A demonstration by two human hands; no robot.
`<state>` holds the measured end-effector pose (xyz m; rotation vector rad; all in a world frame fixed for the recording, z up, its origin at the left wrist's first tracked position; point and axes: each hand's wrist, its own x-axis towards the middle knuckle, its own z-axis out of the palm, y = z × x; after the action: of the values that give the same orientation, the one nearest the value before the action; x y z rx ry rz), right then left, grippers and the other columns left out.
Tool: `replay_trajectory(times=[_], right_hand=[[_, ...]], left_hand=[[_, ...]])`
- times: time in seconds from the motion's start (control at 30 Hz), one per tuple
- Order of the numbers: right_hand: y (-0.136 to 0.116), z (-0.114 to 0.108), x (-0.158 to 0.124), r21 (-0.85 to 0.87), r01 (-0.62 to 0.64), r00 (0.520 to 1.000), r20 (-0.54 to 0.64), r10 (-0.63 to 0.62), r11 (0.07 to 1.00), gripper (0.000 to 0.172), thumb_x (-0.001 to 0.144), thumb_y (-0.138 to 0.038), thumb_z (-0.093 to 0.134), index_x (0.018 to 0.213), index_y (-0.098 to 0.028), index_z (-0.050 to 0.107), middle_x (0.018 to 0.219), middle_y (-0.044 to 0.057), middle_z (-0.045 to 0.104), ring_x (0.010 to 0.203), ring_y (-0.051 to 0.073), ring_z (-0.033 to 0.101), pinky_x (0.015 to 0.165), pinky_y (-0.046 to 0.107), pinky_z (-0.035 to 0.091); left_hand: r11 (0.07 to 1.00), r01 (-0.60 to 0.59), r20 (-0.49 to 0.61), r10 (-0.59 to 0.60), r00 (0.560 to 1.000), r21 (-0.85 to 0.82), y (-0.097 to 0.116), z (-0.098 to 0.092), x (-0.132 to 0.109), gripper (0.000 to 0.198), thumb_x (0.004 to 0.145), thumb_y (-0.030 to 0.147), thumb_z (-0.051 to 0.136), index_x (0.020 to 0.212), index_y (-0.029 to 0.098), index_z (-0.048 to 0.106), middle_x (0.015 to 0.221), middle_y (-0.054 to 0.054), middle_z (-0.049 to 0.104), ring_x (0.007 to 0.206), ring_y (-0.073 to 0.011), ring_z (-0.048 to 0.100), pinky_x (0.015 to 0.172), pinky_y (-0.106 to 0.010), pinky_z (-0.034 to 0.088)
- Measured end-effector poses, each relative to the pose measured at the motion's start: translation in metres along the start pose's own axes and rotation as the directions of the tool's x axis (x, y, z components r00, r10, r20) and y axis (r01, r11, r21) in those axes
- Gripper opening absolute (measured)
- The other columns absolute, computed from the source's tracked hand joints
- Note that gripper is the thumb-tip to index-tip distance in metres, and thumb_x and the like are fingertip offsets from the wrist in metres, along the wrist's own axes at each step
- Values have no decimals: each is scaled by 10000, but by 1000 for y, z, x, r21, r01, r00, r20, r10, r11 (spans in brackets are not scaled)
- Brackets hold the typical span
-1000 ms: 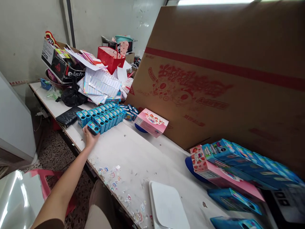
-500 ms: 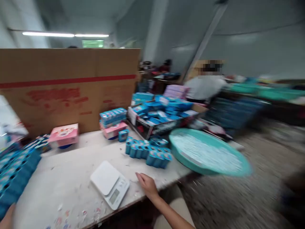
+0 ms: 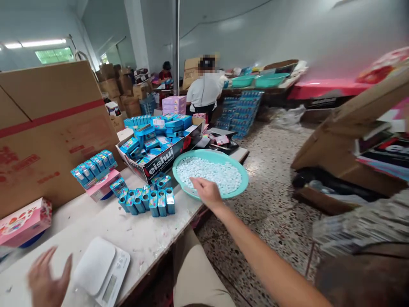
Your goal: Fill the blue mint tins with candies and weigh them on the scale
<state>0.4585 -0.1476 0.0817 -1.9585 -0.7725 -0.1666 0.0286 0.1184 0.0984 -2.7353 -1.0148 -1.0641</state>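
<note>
My right hand (image 3: 207, 192) is open, its fingers over the near side of a teal round basin (image 3: 234, 170) heaped with pale blue-white mints (image 3: 209, 174). It holds nothing I can see. Left of the basin, several small blue tins (image 3: 147, 202) stand upright in a cluster on the white table (image 3: 96, 224). My left hand (image 3: 47, 277) hangs open at the lower left, fingers spread, next to a white digital kitchen scale (image 3: 100, 270). Behind the tins sits an open black "eishi" carton (image 3: 159, 164) filled with blue packs.
A tall cardboard sheet (image 3: 47, 128) stands along the table's far side, with a pink box (image 3: 24, 221) at the table's left. A co-worker in a white shirt (image 3: 204, 91) stands beyond the carton. Stacked boxes and green tubs (image 3: 255, 81) lie further back, and terrazzo floor (image 3: 268, 170) spreads right.
The view has swung right along the table, from the cardboard and papers to the basin. My right hand has moved from the tins to over the basin, and my left hand has come into view.
</note>
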Motion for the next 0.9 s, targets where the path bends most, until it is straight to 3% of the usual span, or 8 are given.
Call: replay_trajectory(times=[0.07,0.1,0.2,0.33,0.43,0.6,0.77,0.9], right_hand=[[13,-15,24,-174,-26,993,110,46,984,440,876,-450,405,515,-200,438,505,7,481,522,128,414,540,272,243],[19,-19,32,-262,-23,982,174,71,965,425,875,-423,419,516,-199,461,522,21,519,532,137,438,540,278,230],[33,-25,46,-442,16,953,279,121,897,416,887,-389,415,535,-199,526,589,56,604,567,163,500,537,290,206],[52,-28,53,-502,41,951,285,121,864,437,905,-423,382,587,-204,586,615,62,635,593,185,548,535,288,235],[71,-28,59,-469,160,956,292,-18,869,385,899,-370,391,644,-196,622,698,74,660,693,201,591,608,286,339],[96,-28,55,-323,385,919,219,-328,865,277,855,-344,450,818,-181,671,947,101,684,935,244,597,856,359,416],[101,-30,38,-261,360,933,87,-350,896,315,868,-396,415,856,-193,656,893,105,683,896,251,607,846,383,438],[118,-30,36,-321,343,939,132,-317,883,372,870,-414,347,892,-203,652,888,116,684,900,277,614,839,417,443]], left_hand=[[991,-130,113,127,986,20,25,33,32,471,781,331,522,1243,390,451,1171,-22,584,1173,-298,488,1038,-522,366],[977,-213,233,207,950,1,38,50,51,504,766,304,523,1259,378,443,1186,-22,585,1163,-293,501,1029,-501,383],[955,-295,382,261,887,31,68,96,103,619,705,248,576,1303,289,423,1302,-83,515,1174,-304,485,989,-468,410],[897,-441,550,353,757,31,91,128,140,811,603,118,597,1360,288,359,1442,-82,374,1268,-306,395,994,-436,373],[870,-492,635,368,679,22,96,141,150,791,623,55,522,1363,287,362,1446,-79,374,1311,-270,355,1006,-398,343],[906,-423,630,323,706,9,96,155,156,646,653,47,497,1255,280,481,1290,-100,533,1199,-251,467,897,-354,406],[940,-336,632,226,741,59,91,154,144,340,627,181,634,965,199,589,948,-141,607,992,-296,530,834,-380,409],[944,-316,629,190,754,94,82,145,132,377,501,314,777,781,199,552,771,-97,562,895,-314,524,799,-407,403]])
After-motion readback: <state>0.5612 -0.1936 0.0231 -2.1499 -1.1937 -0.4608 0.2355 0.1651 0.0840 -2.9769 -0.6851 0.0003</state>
